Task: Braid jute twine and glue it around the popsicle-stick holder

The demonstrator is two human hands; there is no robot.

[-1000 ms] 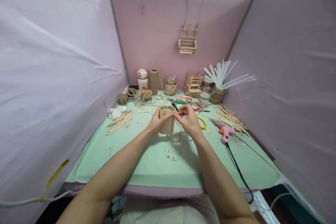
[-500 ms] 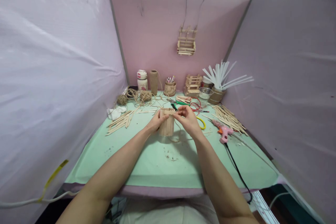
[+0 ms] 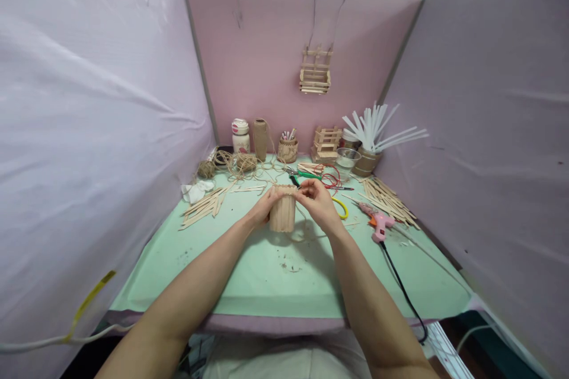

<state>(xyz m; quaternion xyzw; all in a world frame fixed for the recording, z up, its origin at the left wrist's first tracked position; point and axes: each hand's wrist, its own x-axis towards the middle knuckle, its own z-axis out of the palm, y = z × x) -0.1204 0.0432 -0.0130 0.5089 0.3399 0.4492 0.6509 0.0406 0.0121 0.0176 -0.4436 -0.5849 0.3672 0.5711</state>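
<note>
A small round holder made of upright wooden craft sticks (image 3: pixel 283 217) is held over the middle of the green table. My left hand (image 3: pixel 263 208) grips it from the left, with the thumb lying along the upper edge and the other fingers mostly hidden behind. My right hand (image 3: pixel 316 200) is closed in a pinch at the right side of its rim. A strand of jute twine (image 3: pixel 306 228) trails from beneath that hand onto the table; the fingertips appear to hold its upper part against the rim.
Behind my hands lie green-handled pliers (image 3: pixel 309 174) and red wire (image 3: pixel 331 179). A pink glue gun (image 3: pixel 381 226) rests at the right near loose craft sticks (image 3: pixel 391 201). More sticks (image 3: pixel 202 208) and tangled twine (image 3: pixel 235 161) lie left. A wooden rack (image 3: pixel 315 74) hangs at the back.
My left thumb has slid right along the holder's rim towards my right hand. The holder has dipped very slightly, and my right hand keeps its pinch at the edge.
</note>
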